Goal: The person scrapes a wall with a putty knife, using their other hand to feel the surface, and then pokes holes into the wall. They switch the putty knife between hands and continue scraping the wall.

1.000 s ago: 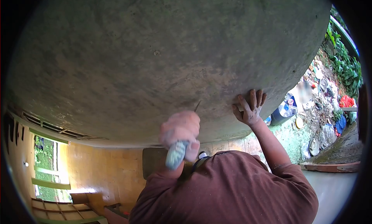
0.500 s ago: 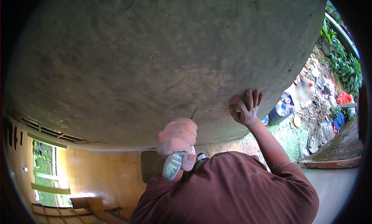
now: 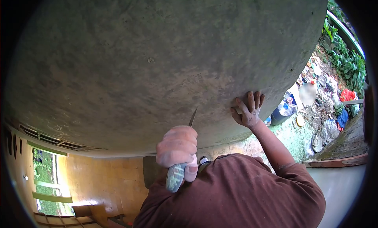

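On the grey wall (image 3: 118,70) the right hand (image 3: 249,116) lay spread; before it the left hand (image 3: 177,146) clenched a pointed tool (image 3: 192,118), handle (image 3: 175,178) partly hidden, tip contact unclear. A part-hidden bin (image 3: 278,117) held litter (image 3: 288,105).

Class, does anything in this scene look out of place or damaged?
Yes: litter lies strewn outdoors beside the blue container instead of gathered inside, and the grey surface looks blotchy and unevenly coloured.

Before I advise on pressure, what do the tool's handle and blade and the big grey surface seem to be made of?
Blade: probably metal, by its thin, sharp point; finish unclear.
Handle: worn grey-green with pale bands; plastic, wood or wrapping, can't tell.
Grey surface: likely cement or plaster, matte, by its mottling and small pits.
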Demonstrator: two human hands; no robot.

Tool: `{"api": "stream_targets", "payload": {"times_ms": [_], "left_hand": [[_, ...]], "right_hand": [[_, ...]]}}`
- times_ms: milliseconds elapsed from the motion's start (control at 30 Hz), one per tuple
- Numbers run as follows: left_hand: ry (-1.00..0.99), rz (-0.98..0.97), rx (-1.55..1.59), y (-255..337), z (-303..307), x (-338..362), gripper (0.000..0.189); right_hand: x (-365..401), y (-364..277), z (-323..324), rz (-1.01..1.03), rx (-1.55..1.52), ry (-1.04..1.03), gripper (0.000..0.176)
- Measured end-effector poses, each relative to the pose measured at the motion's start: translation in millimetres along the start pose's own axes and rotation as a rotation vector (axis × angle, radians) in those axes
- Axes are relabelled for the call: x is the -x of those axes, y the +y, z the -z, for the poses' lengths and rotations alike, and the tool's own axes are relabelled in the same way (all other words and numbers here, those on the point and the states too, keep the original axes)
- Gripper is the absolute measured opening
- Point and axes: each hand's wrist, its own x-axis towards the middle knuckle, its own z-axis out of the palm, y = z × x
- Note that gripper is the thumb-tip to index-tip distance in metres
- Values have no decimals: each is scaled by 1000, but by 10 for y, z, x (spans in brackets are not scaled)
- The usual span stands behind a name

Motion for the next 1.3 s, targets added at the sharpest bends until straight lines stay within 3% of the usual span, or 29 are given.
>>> {"api": "stream_targets", "payload": {"times_ms": [100, 233, 333, 467, 567, 933, 967, 1067, 1233, 1300], "left_hand": [[15, 119, -8, -154, 40, 57, 38], [-2, 8, -1, -64, 12, 65, 40], [5, 78, -43, -122, 78, 80, 39], [11, -15, -4, -34, 58, 51, 39], [-3, 60, 4, -122, 95, 78, 38], [54, -34, -37, -120, 19, 59, 35], [18, 84, 6, -148, 65, 74, 36], [-13, -26, 45, -95, 37, 44, 37], [-4, 77, -35, -130, 58, 63, 39], [-24, 19, 9, -50, 37, -2, 40]], "right_hand": [[-27, 11, 30, 49, 30, -30, 56], [-20, 15, 19, 51, 34, -24, 57], [-7, -20, 4, -4, -2, 2, 58], [-7, 21, 6, 27, 23, -15, 57], [12, -11, -2, 6, 0, -8, 58], [19, -4, 16, -1, 1, -4, 57], [1, 3, 33, 24, 19, -20, 57], [-14, 20, 10, 53, 40, -26, 57], [9, -8, -8, 6, 17, -2, 56], [12, 17, -2, 7, 12, -9, 56]]}}
